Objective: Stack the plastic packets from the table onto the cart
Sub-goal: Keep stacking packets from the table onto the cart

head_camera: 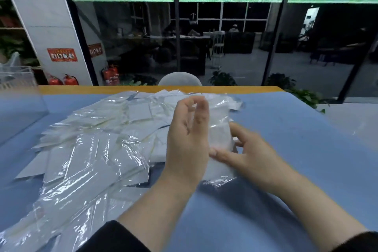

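Your grip is closing from both sides on a small clear bundle of plastic packets: your left hand is standing edge-on at its nine o'clock side, fingers loosely curled and arching over the top, while your right hand is reaching in from four o'clock, thumb and fingers spread along the lower edge and touching the film. Neither hand is clamping hard; motion blur is hiding whether the left fingers are actually pressing the plastic. The bundle is hovering just above the blue bench, at the three o'clock edge of the big loose heap of packets that is sprawling from the far twelve o'clock rim down to seven o'clock near your sleeve. The cart is not clearly showing; a clear-walled bin is sitting at ten o'clock, but whether it belongs to the cart cannot be told. You are probably squaring a handful before carrying it off. To do that well, you should be tapping the edges flush between both palms, keeping the slippery film from fanning out, and pinching across the flat faces, not the corners. The glossy wrappers are likely sliding against each other, so a modest bundle is looking safer than a thick one. Most of the heap is yet to be moved, so the job is looking barely begun.
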Motion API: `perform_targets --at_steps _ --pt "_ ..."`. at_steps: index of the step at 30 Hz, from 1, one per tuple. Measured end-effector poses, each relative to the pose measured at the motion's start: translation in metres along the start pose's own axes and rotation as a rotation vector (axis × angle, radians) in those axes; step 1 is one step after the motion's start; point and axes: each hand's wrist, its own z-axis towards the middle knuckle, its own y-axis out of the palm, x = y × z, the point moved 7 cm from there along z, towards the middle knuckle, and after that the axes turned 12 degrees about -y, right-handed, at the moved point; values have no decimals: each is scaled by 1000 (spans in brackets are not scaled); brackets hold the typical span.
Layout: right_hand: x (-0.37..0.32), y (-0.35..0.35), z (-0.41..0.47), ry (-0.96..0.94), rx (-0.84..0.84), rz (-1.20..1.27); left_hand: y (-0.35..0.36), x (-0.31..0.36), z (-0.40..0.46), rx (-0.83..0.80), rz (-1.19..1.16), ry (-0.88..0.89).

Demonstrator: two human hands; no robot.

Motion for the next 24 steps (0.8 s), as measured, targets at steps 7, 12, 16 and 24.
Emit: perform_targets --at_steps 7,12,16,24 --pt "2 1 -4 19 -95 55 -2 -14 1 86 89 -150" --pt "-8 -7 -2 -66 11 1 1 -6 -3 54 -5 -50" --pt "-8 -18 -1 -103 160 90 9 -13 -3 -34 36 -61" --pt "18 -6 -2 39 -4 -63 11 -44 -1 -86 0 -346"
